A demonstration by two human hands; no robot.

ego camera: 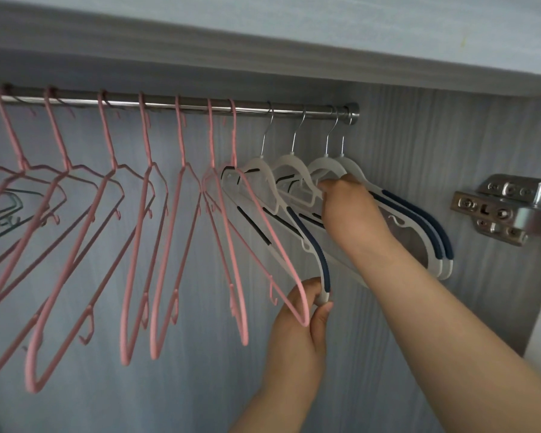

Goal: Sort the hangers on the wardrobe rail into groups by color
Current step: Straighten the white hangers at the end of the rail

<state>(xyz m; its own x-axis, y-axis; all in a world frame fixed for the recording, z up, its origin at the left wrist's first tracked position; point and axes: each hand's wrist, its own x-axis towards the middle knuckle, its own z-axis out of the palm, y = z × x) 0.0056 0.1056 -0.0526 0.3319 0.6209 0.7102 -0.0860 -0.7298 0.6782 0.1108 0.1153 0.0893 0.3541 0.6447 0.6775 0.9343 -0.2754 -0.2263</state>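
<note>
White hangers (294, 189) are hanging rightmost; we are pinching one's lower tip with our left hand (306, 307) and gripping another's shoulder with our right hand (344, 207).

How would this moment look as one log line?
pink hangers grouped left | white hangers right | left hand grips white tip | right hand grips white neck

Soft, even daylight fills the wardrobe, dimmer under the top shelf (263, 35). A thin glare line runs along the rail (169, 104). Wide-angle bending curves the edges; the far-left pink hangers (10, 245) look slightly blurred.
</note>
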